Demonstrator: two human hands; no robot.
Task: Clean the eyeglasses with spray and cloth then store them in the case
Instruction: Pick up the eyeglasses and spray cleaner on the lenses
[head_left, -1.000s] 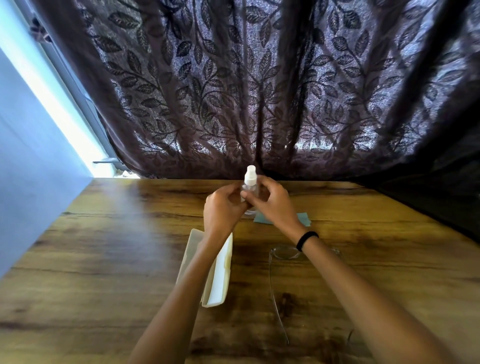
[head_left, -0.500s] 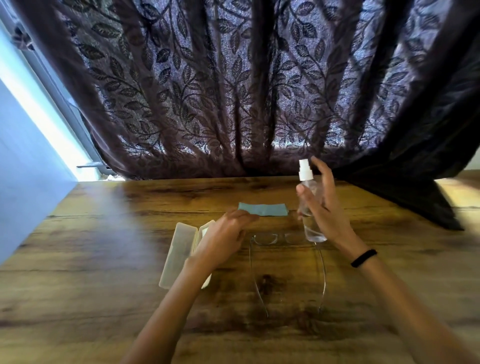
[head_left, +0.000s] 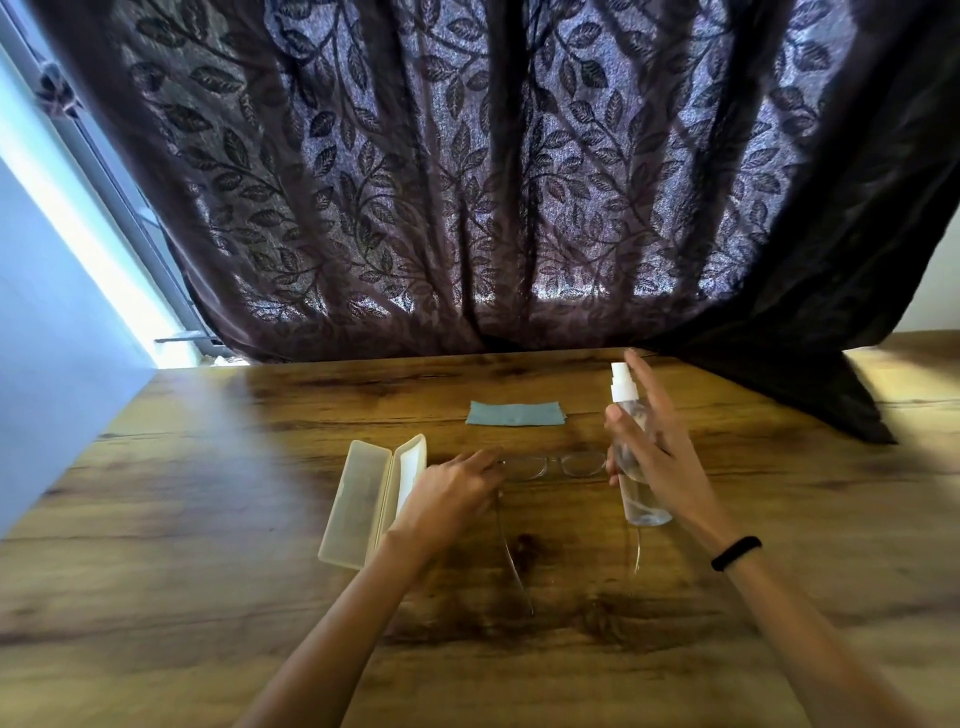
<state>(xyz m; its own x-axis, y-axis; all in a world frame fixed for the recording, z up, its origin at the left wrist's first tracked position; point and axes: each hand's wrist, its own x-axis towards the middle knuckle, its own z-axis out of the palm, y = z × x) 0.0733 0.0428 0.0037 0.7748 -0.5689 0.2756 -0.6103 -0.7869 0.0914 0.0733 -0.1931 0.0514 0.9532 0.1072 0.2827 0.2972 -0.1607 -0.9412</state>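
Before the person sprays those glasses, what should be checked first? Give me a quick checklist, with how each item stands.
1. Spray bottle gripped by the right hand: ok.
2. Nozzle pointing at the lenses: cannot tell.
3. Eyeglasses flat on the table, temples unfolded: ok.
4. Left hand gripping the frame's left corner: cannot tell; it is at that corner.
5. Cloth lying free beyond the glasses: ok.
6. Case open beside the left hand: ok.
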